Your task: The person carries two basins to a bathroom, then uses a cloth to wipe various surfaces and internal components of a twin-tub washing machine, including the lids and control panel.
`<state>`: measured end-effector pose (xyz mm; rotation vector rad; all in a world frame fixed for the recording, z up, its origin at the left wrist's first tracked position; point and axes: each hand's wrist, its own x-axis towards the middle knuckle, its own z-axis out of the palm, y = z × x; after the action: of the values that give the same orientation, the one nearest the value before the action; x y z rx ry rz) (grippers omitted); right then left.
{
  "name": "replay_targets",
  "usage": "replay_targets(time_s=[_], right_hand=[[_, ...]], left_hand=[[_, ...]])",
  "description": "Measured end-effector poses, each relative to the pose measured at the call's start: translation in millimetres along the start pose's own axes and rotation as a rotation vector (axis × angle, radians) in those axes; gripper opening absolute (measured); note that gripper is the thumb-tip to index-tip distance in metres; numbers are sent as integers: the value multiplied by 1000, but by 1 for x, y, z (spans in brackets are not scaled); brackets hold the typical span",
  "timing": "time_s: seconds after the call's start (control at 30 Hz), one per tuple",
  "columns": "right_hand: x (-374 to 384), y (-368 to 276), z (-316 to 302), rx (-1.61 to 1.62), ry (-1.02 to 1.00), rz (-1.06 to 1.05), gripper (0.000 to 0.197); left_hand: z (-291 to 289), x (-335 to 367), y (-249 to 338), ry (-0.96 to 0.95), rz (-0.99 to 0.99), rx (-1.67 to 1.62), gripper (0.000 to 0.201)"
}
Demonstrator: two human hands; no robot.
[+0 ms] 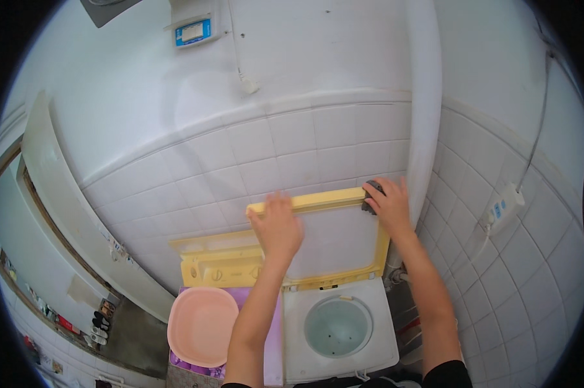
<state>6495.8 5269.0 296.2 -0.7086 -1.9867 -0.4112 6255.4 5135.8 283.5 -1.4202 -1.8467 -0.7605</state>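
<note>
Up on the wall, a blue-and-white box point(193, 32) carries print too small for me to read. Below, the twin-tub washing machine point(295, 349) has its yellow-framed lid point(347, 242) raised along the back edge, over the round tub point(337, 326). The left hand point(279, 226), blurred, has its grip around the lid's top edge; the right hand's point(391, 204) grip pinches a dark grey cloth point(372, 197) against the lid's top right corner. A pink basin point(203, 323) sits on the machine's left half.
</note>
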Motion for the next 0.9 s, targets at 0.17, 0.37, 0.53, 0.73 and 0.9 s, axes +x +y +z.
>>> replay_targets(time_s=[0.17, 0.37, 0.53, 0.73, 0.9], right_hand=[[5, -22, 18, 51, 53, -47, 35], [-1, -13, 17, 46, 63, -75, 39], [-8, -1, 15, 138, 127, 83, 47], [-20, -1, 23, 226, 203, 302, 54], [-66, 3, 42, 356, 120, 544, 55]], left_hand=[[25, 13, 65, -25, 173, -160, 66], [42, 11, 85, 90, 141, -120, 67], [41, 13, 87, 106, 158, -111, 66], [41, 14, 92, 109, 162, -122, 66], [46, 14, 91, 111, 118, -78, 66]])
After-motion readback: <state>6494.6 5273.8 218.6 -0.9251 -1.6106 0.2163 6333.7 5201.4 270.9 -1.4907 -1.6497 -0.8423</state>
